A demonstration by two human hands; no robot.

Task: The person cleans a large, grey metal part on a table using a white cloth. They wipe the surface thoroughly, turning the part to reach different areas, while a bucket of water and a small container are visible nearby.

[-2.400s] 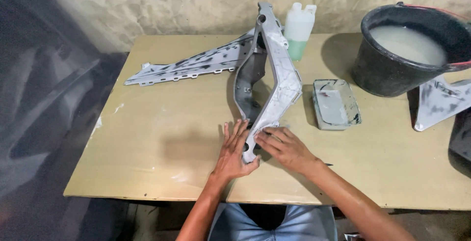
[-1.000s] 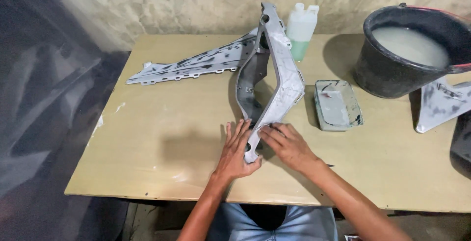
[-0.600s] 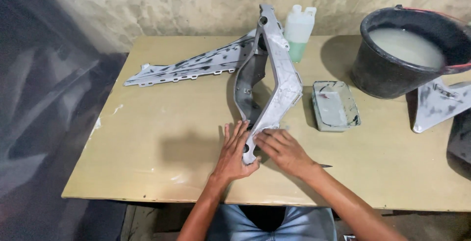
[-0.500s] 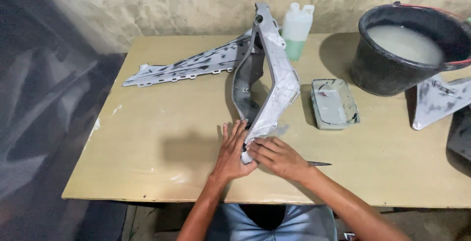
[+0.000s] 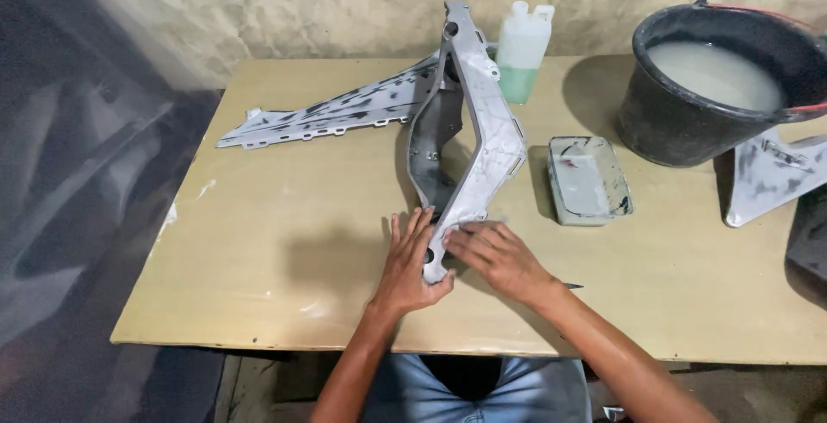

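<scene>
Left hand (image 5: 407, 259) lies flat, fingers spread, bracing the near tip of the grey primed panel (image 5: 474, 130), which runs away from it up the table (image 5: 258, 242); right hand (image 5: 495, 255), flat against its right edge, should rub lightly, with even pressure.

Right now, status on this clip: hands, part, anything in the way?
Left hand flat against grey frame-shaped panel, near end. Right hand pressing on same end. Small tray beside it, apart.
</scene>
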